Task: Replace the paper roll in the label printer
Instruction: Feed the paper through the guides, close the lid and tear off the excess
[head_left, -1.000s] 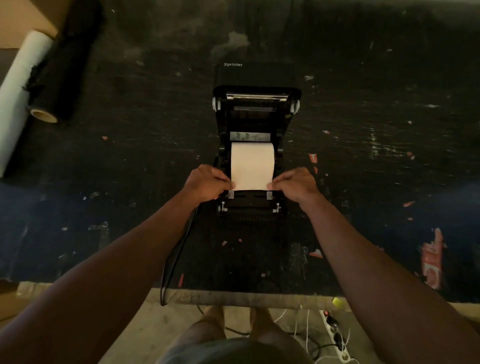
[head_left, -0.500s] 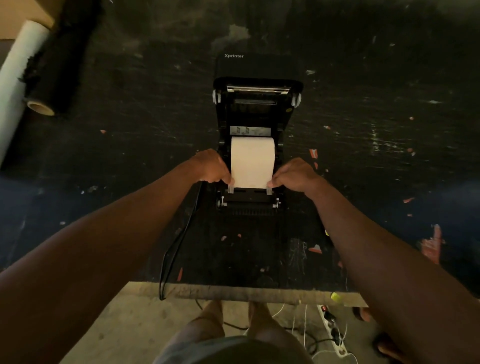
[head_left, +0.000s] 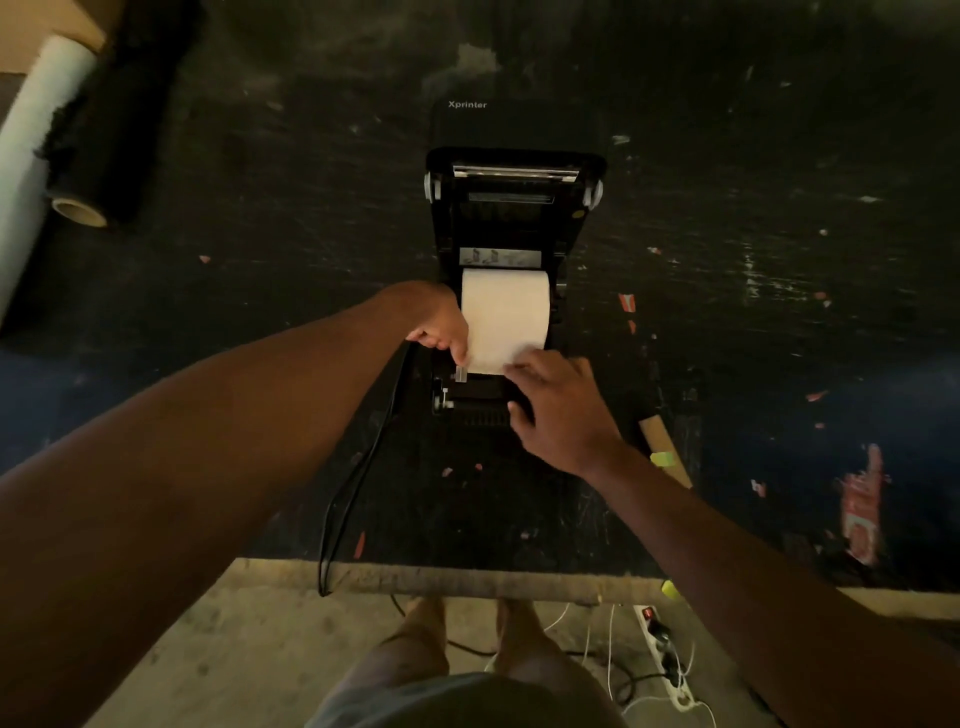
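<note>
The black label printer (head_left: 514, 171) stands open on the dark table, lid tipped back. A white paper roll (head_left: 505, 312) sits in its bay, with the loose end drawn toward me over the front guides. My left hand (head_left: 441, 325) pinches the left edge of the paper near the left guide. My right hand (head_left: 558, 410) lies over the printer's front right, fingers spread, fingertips touching the paper's lower right corner. The right guide is hidden under that hand.
A black cable (head_left: 358, 467) runs from the printer's left side over the table's front edge (head_left: 467, 579). A white roll (head_left: 36, 135) and a black film roll (head_left: 109, 130) lie at the far left. A power strip (head_left: 665, 649) lies on the floor.
My right hand left the paper's right edge and shifted down over the printer's front, fingers spreading. My left hand stayed at the left edge, moving slightly up.
</note>
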